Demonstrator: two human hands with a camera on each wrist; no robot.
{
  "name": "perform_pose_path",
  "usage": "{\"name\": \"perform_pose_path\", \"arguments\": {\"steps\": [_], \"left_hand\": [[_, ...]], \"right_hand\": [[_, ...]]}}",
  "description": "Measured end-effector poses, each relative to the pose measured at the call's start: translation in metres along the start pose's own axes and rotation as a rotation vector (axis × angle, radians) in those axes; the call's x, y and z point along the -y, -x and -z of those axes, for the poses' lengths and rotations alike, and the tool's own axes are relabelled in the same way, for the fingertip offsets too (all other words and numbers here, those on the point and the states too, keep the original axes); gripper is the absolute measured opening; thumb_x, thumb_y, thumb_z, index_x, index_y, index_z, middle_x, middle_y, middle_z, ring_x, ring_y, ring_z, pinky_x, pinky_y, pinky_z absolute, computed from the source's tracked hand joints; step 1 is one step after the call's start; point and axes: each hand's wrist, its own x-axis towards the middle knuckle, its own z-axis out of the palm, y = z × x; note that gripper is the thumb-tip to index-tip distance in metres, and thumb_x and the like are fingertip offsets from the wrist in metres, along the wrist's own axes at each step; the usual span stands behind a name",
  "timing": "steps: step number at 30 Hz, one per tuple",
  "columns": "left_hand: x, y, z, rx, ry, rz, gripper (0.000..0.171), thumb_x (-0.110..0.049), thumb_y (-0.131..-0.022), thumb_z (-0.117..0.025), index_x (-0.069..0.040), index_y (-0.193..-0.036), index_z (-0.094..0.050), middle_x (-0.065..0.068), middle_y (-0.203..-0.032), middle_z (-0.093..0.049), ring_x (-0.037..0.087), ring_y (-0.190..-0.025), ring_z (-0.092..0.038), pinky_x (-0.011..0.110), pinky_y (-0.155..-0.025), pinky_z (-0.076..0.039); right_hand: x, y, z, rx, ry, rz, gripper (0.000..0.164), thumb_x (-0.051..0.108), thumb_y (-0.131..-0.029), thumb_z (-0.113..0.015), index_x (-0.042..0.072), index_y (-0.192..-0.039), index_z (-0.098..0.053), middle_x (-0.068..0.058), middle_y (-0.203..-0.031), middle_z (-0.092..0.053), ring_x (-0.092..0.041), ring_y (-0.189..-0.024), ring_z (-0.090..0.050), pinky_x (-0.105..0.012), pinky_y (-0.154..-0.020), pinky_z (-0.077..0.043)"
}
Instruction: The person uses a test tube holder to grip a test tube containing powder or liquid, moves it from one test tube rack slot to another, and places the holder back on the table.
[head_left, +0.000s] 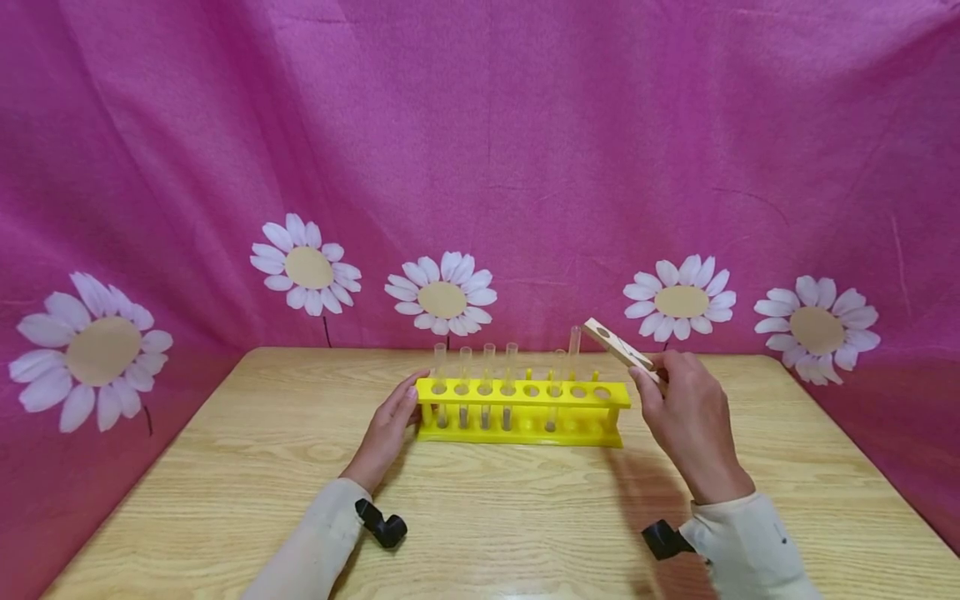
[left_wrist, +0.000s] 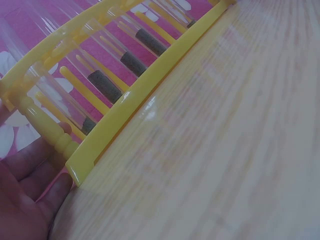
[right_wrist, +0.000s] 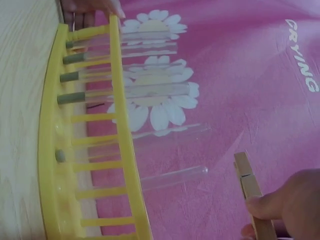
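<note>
A yellow test tube rack (head_left: 521, 439) stands on the table. My left hand (head_left: 386, 429) grips its left end, fingers (left_wrist: 37, 155) by the end post. Several clear test tubes stand in the left holes with dark grey material (left_wrist: 104, 86) at the bottom. Further right, another tube (right_wrist: 95, 151) holds a little of it. An empty tube (right_wrist: 175, 177) sits rounded end up on a back peg. In my right hand (head_left: 690, 417) I pinch a wooden test tube clamp (head_left: 617, 343). Its tip is right of that upturned tube, apart from it in the right wrist view, with nothing between its jaws.
The light wood-grain table (head_left: 480, 525) runs under both forearms. Behind it hangs a pink cloth (head_left: 525, 167) with large white flowers. A black camera mount (head_left: 382, 525) is on the left wrist and another (head_left: 663, 540) on the right.
</note>
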Motion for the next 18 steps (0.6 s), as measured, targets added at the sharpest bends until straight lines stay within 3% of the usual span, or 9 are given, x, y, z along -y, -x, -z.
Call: {"name": "perform_pose_path", "arguments": {"steps": [12,18], "left_hand": [[0.0,0.0,-0.001,0.0,0.004,-0.017,0.05,-0.047,-0.103,-0.034,-0.023,-0.147,-0.041,0.004,-0.148,-0.042,0.025,-0.128,-0.046,0.047,-0.106,-0.039],[-0.001,0.0,0.0,-0.005,-0.007,-0.012,0.052,-0.049,-0.103,-0.034,-0.024,-0.147,-0.041,0.003,-0.148,-0.042,0.025,-0.127,-0.047,0.047,-0.105,-0.04]], "right_hand": [[-0.014,-0.006,0.01,0.113,0.014,-0.104,0.027,0.013,-0.094,-0.062,-0.008,-0.111,-0.066,-0.02,-0.09,-0.053,-0.031,-0.077,-0.044,-0.036,-0.06,-0.036],[-0.02,-0.009,0.012,0.045,0.069,-0.096,0.029,0.01,-0.092,-0.063,-0.01,-0.113,-0.061,-0.022,-0.084,-0.055,-0.032,-0.07,-0.048,-0.038,-0.056,-0.037]]}}
